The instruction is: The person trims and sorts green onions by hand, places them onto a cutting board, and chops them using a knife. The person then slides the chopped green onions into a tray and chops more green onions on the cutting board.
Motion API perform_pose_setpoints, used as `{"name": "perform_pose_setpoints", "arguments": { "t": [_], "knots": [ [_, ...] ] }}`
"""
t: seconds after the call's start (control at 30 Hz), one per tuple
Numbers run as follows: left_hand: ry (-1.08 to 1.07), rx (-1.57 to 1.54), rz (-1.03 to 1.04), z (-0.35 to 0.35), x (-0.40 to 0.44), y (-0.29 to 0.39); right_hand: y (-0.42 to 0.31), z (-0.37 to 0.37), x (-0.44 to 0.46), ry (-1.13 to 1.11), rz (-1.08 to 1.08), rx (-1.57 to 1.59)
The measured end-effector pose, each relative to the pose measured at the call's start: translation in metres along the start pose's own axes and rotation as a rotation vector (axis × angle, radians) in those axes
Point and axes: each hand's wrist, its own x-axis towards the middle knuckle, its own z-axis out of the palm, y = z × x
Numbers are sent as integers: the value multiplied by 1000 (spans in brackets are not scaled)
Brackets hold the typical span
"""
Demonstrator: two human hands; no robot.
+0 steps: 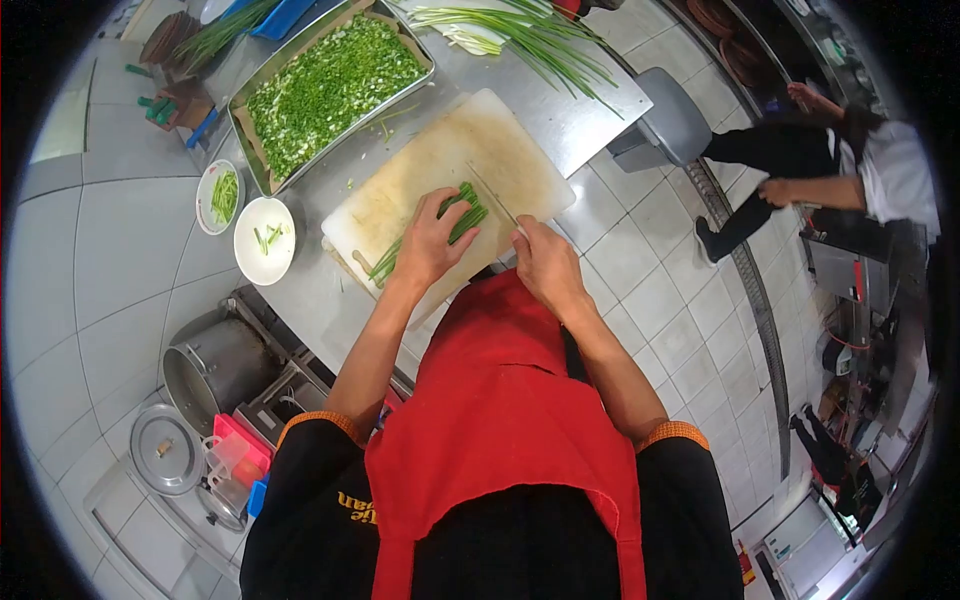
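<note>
A white cutting board (400, 170) lies on the steel table. On it rests a bundle of green stalks (466, 212), with my left hand (432, 240) closed over it, fingers curled on top. My right hand (546, 262) is wrapped round the handle of a knife (488, 188), whose thin blade points up and left over the board, just right of the bundle's end. The handle is mostly hidden in my fingers.
Past the board are a tray (268, 182) of chopped greens and long green stalks (530, 40). Two bowls (265, 262) (207, 200) stand left. A grey bin (672, 110) adjoins the table's right corner; a person (840, 170) is beyond it. A pot (215, 370) sits lower left.
</note>
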Motion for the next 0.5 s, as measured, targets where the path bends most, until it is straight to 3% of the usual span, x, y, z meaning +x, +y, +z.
{"name": "perform_pose_setpoints", "arguments": {
  "t": [0.2,0.3,0.5],
  "knots": [
    [18,14,6,1,-2,-1,-11,-3,1,-105,-23,-126],
    [22,8,5,1,-3,-3,-9,0,2,-9,-35,-101],
    [49,-44,6,10,-6,-5,-5,-6,4,-74,-52,-123]
  ]
}}
